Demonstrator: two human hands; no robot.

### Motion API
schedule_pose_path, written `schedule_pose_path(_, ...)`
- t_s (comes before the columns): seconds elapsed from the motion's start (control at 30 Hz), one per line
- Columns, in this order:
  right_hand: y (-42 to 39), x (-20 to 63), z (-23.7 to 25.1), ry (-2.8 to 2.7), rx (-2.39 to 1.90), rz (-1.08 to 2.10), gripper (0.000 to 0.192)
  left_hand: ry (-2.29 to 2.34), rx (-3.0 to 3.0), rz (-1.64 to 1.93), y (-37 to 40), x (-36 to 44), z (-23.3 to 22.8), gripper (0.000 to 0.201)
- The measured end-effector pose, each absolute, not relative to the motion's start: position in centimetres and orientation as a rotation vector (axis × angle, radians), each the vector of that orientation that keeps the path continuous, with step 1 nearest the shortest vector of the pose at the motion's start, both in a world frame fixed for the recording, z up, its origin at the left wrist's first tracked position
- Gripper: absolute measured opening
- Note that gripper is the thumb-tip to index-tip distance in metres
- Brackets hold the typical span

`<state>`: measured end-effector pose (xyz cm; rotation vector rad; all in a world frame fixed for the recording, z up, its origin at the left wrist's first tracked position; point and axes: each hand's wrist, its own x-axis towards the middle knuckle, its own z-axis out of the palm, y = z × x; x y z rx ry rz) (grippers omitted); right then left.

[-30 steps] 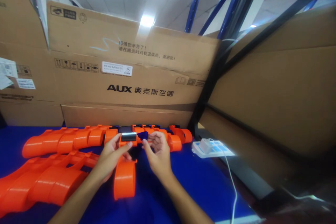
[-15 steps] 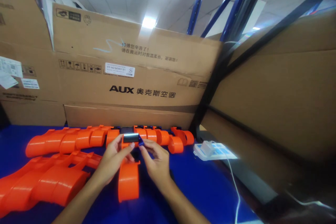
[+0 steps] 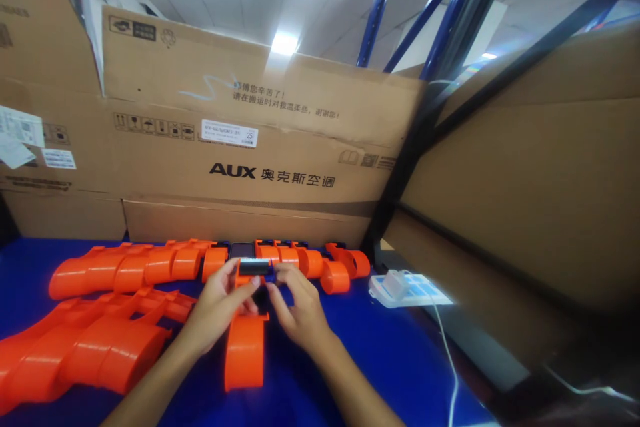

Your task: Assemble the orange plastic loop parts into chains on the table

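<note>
In the head view, my left hand (image 3: 217, 303) is closed around an orange tape dispenser (image 3: 239, 280), thumb across its front. The dispenser's upper end carries a dark bar with a pale serrated edge (image 3: 254, 265). At the right end of that bar is a small dark blue piece (image 3: 271, 271), which the fingertips of my right hand (image 3: 300, 303) pinch. Just below my hands is a curved orange plastic part (image 3: 244, 353); whether it joins the held dispenser is hidden by my fingers.
Orange dispensers stand in a back row (image 3: 131, 270), with more in a row at front left (image 3: 75, 347). A blue surface (image 3: 380, 360) lies beneath. A white power strip (image 3: 410, 288) with a cable sits right. Cardboard (image 3: 270, 147) walls the back; a dark post (image 3: 400, 180) rises at right.
Both hands have shifted slightly right with the dispenser. The blue piece now sits more upright against the bar's right end, where before it slanted outward. The lower orange part has moved slightly down.
</note>
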<state>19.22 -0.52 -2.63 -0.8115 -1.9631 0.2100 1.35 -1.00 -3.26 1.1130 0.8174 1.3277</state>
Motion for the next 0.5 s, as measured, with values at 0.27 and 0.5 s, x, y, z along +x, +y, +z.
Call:
schedule_pose_path(0.27, -0.8, 19.7, -1.8, -2.030, -0.808, 0.311, 0.014, 0.794, 1.123, 1.302, -1.3, 1.3, -3.2, 0.044)
schedule_pose_path(0.5, -0.5, 19.8, -1.9, -1.656, -0.657, 0.905, 0.028, 0.733, 1.031, 1.081, -2.1, 1.1, -2.0, 0.071)
